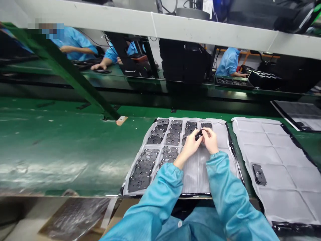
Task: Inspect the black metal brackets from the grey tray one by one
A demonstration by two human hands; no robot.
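Both my hands meet over a white-lined tray (190, 180) in front of me. My left hand (191, 144) is closed on a small black flat part (199, 134), which stands tilted between the fingers. My right hand (210, 140) pinches the same part from the other side. Rows of similar black plates (140, 174) lie overlapping in the tray's left compartments. One more black plate (206, 125) rests just beyond my fingers. My forearms hide some of the tray's middle.
To the right lies a second white-lined tray (273, 157) with a small black stack (259, 174) in it. A green post (67, 77) slants down to the green bench (62, 144). Co-workers in blue sleeves (228, 62) sit across, below a white beam (125, 20).
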